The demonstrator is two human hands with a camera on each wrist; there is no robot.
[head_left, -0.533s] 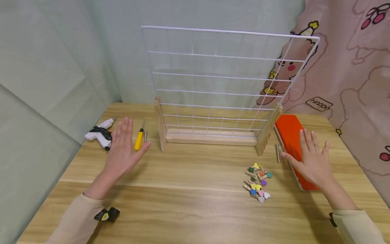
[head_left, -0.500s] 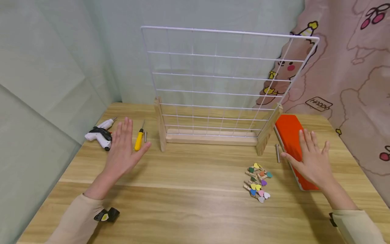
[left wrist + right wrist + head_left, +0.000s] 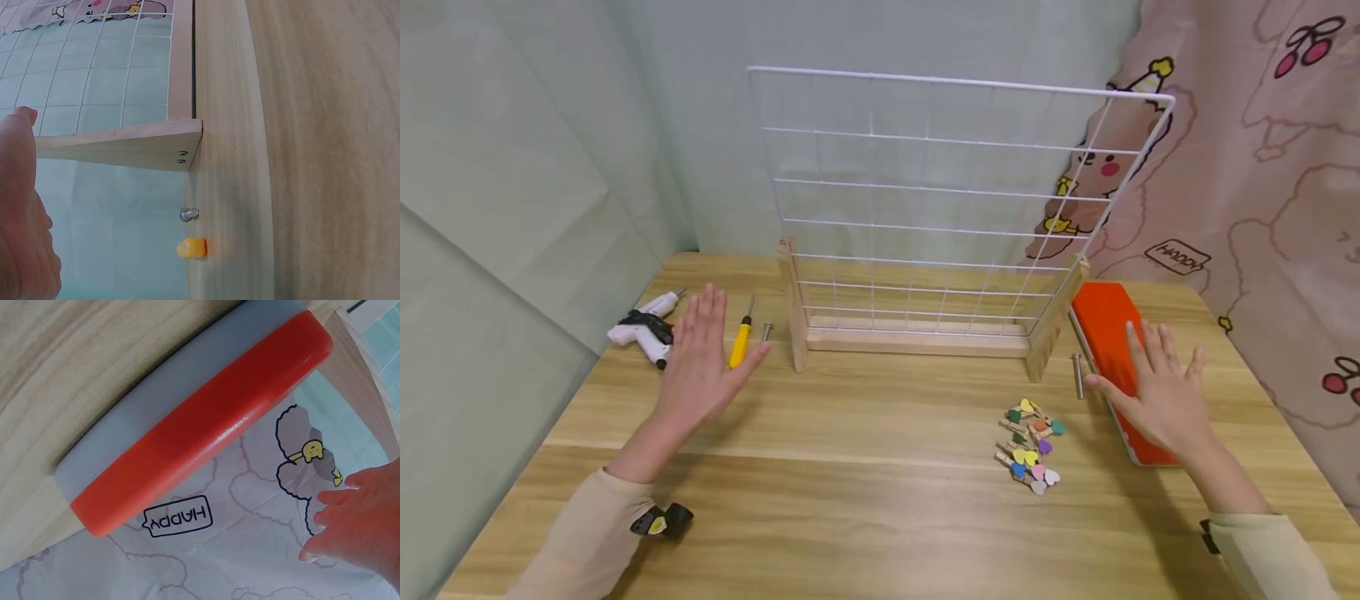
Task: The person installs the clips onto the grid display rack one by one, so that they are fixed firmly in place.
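Firstly, my left hand (image 3: pixel 696 367): empty, raised above the wood-grain tabletop (image 3: pixel 865 508), fingers straight and close together, thumb stretched out. My right hand (image 3: pixel 1168 408): likewise raised and empty, fingers straight and fanned, thumb out.

Nearest the left: one yellow-handled screwdriver with a thin metal shaft (image 3: pixel 742 340), lying just past the thumb; long axis front to back, tip away from me, leaning slightly right. One silver metal bolt (image 3: pixel 766 332), beside it, head away from me, near end hidden by my thumb. One white plastic glue gun wrapped in black cord (image 3: pixel 646 336), nozzle pointing away and rightward.

Nearest the right: one long red-orange case with a pale grey base (image 3: pixel 1108 342), on the tabletop, long axis slanting rightward towards me. One second silver bolt (image 3: pixel 1078 377), left of it, head away.

Hazards, as I judge them: a dropped thumb could set either round bolt rolling; my left hand's outer side could shove the glue gun over the near table edge; a careless sweep might scatter the heap of small wooden heart-topped clothespins (image 3: pixel 1028 458). Farther out, the tall white wire grid (image 3: pixel 925 188), upright in its pale wooden stand (image 3: pixel 917 342), might tip if bumped.
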